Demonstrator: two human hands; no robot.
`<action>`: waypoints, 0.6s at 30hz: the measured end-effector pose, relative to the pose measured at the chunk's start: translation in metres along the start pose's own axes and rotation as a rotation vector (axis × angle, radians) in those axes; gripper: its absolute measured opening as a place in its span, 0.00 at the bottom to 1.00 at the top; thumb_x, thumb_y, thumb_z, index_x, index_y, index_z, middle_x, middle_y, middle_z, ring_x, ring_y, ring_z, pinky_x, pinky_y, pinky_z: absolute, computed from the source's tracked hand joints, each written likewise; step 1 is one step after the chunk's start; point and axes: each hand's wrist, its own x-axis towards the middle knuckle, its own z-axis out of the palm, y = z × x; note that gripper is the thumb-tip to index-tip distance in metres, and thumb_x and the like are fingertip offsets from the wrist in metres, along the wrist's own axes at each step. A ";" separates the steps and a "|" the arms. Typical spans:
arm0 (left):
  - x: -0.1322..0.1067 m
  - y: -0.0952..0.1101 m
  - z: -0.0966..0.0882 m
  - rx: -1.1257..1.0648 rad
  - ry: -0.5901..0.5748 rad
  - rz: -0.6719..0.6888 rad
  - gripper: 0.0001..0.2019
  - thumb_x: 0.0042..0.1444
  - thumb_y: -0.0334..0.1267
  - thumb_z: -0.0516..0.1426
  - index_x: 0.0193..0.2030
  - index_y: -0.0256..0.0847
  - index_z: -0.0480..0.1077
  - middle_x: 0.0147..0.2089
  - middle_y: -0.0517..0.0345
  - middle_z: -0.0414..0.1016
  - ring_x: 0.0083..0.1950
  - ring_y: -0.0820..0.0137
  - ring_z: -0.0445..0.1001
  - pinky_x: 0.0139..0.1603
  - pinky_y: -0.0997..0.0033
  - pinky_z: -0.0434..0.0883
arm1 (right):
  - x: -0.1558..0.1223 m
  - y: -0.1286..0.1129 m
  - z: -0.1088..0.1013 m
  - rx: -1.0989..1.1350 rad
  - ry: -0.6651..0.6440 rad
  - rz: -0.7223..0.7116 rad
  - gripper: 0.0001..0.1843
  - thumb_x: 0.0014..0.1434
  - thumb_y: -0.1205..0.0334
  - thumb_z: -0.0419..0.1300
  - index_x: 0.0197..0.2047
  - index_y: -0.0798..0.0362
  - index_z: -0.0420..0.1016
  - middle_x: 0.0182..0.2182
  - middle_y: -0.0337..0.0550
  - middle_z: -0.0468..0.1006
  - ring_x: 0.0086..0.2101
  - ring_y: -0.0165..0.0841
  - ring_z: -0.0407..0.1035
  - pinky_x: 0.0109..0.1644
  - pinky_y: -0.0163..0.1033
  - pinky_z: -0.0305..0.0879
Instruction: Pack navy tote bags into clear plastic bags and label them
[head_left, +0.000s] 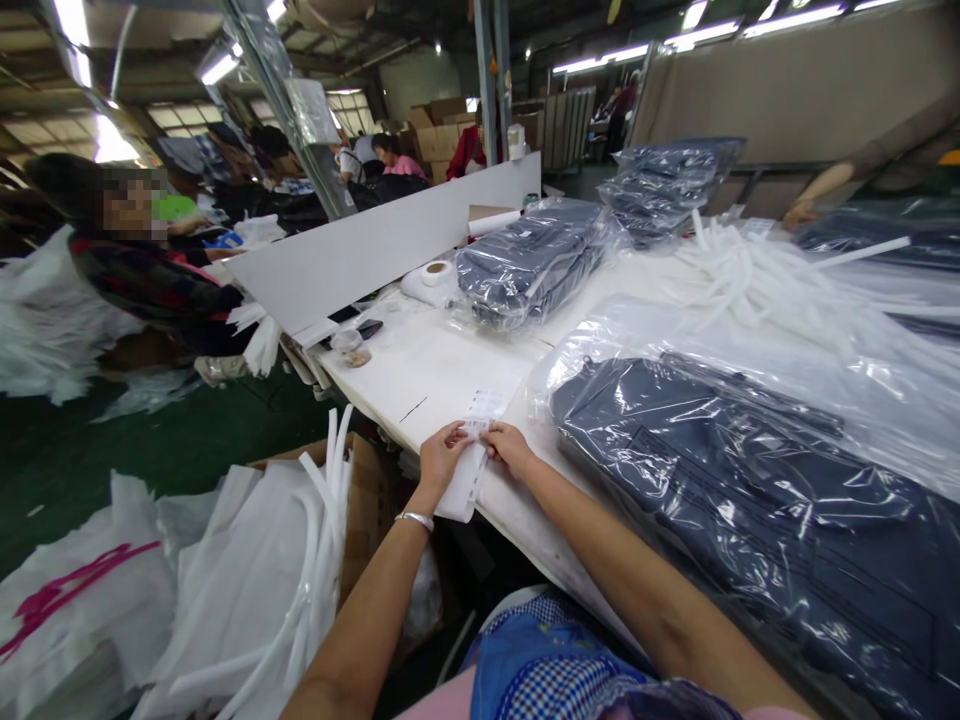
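Note:
My left hand (441, 455) and my right hand (508, 447) meet at the near edge of the white table (427, 370). Both pinch a strip of white paper labels (469, 470) that lies over the table edge and hangs down. A silver bracelet circles my left wrist. To the right of my right arm lies a dark navy garment in a clear plastic bag (750, 490).
More bagged dark garments (532, 260) are stacked further back, beside a tape roll (435, 272) and a heap of white plastic strips (757, 270). A white divider board (375, 250) edges the table. White bags (225, 590) and a cardboard box sit on the floor left. Other people work behind.

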 end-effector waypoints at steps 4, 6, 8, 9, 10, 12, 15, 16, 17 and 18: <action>0.002 -0.002 0.000 -0.089 -0.012 -0.047 0.18 0.52 0.39 0.65 0.50 0.40 0.77 0.40 0.55 0.83 0.42 0.65 0.81 0.51 0.64 0.76 | 0.001 0.002 -0.001 0.015 -0.015 -0.009 0.05 0.56 0.66 0.61 0.30 0.53 0.68 0.12 0.29 0.64 0.15 0.23 0.53 0.19 0.28 0.47; 0.002 -0.003 0.001 -0.135 -0.021 -0.070 0.18 0.51 0.40 0.65 0.49 0.39 0.78 0.41 0.54 0.83 0.43 0.64 0.81 0.51 0.63 0.76 | 0.002 0.003 -0.002 0.017 -0.017 -0.013 0.05 0.55 0.65 0.62 0.31 0.53 0.68 0.12 0.29 0.64 0.15 0.23 0.53 0.19 0.28 0.48; 0.002 -0.003 0.001 -0.179 -0.029 -0.094 0.18 0.50 0.41 0.65 0.48 0.38 0.78 0.41 0.52 0.84 0.43 0.63 0.82 0.51 0.62 0.76 | 0.003 0.004 -0.002 0.016 -0.015 -0.018 0.06 0.54 0.64 0.63 0.31 0.54 0.69 0.13 0.29 0.64 0.15 0.23 0.54 0.19 0.28 0.48; 0.002 -0.003 0.001 -0.199 -0.032 -0.105 0.18 0.50 0.42 0.66 0.48 0.38 0.78 0.41 0.51 0.84 0.44 0.62 0.82 0.51 0.62 0.76 | 0.003 0.005 -0.002 0.014 -0.014 -0.020 0.06 0.54 0.64 0.64 0.31 0.54 0.69 0.13 0.29 0.64 0.15 0.23 0.54 0.19 0.27 0.49; 0.002 -0.003 0.001 -0.217 -0.035 -0.115 0.18 0.50 0.42 0.66 0.47 0.37 0.78 0.42 0.50 0.84 0.44 0.62 0.82 0.51 0.61 0.76 | 0.003 0.005 -0.002 0.012 -0.013 -0.021 0.06 0.54 0.64 0.64 0.31 0.54 0.69 0.13 0.29 0.64 0.15 0.23 0.54 0.19 0.27 0.49; 0.003 -0.003 0.000 -0.242 -0.038 -0.133 0.18 0.49 0.42 0.66 0.46 0.37 0.78 0.41 0.50 0.84 0.44 0.61 0.82 0.51 0.61 0.76 | 0.003 0.005 -0.002 0.007 -0.010 -0.022 0.05 0.55 0.65 0.63 0.32 0.54 0.69 0.13 0.29 0.64 0.15 0.23 0.54 0.19 0.28 0.49; 0.004 -0.001 -0.003 -0.256 -0.034 -0.151 0.16 0.48 0.41 0.67 0.43 0.37 0.79 0.40 0.50 0.84 0.44 0.61 0.82 0.51 0.60 0.76 | 0.003 0.005 -0.001 -0.005 0.007 -0.021 0.05 0.57 0.66 0.62 0.32 0.54 0.69 0.13 0.28 0.64 0.15 0.23 0.55 0.19 0.28 0.51; 0.005 0.000 -0.004 -0.257 -0.030 -0.157 0.15 0.47 0.40 0.67 0.42 0.38 0.79 0.39 0.50 0.84 0.43 0.61 0.82 0.51 0.60 0.75 | 0.003 0.006 -0.001 -0.011 0.016 -0.020 0.05 0.58 0.66 0.62 0.32 0.54 0.70 0.14 0.28 0.64 0.16 0.23 0.56 0.19 0.28 0.52; 0.005 0.001 -0.005 -0.258 -0.024 -0.163 0.15 0.46 0.40 0.68 0.42 0.38 0.79 0.38 0.50 0.83 0.43 0.61 0.81 0.51 0.61 0.75 | 0.003 0.006 0.000 -0.018 0.027 -0.017 0.05 0.59 0.65 0.62 0.33 0.55 0.70 0.15 0.29 0.65 0.16 0.23 0.56 0.20 0.28 0.53; 0.005 0.002 -0.006 -0.262 -0.017 -0.171 0.16 0.46 0.40 0.68 0.42 0.38 0.79 0.38 0.51 0.83 0.42 0.61 0.81 0.51 0.61 0.75 | 0.003 0.006 0.000 -0.027 0.038 -0.013 0.06 0.61 0.63 0.62 0.34 0.56 0.70 0.17 0.29 0.66 0.17 0.22 0.57 0.21 0.28 0.55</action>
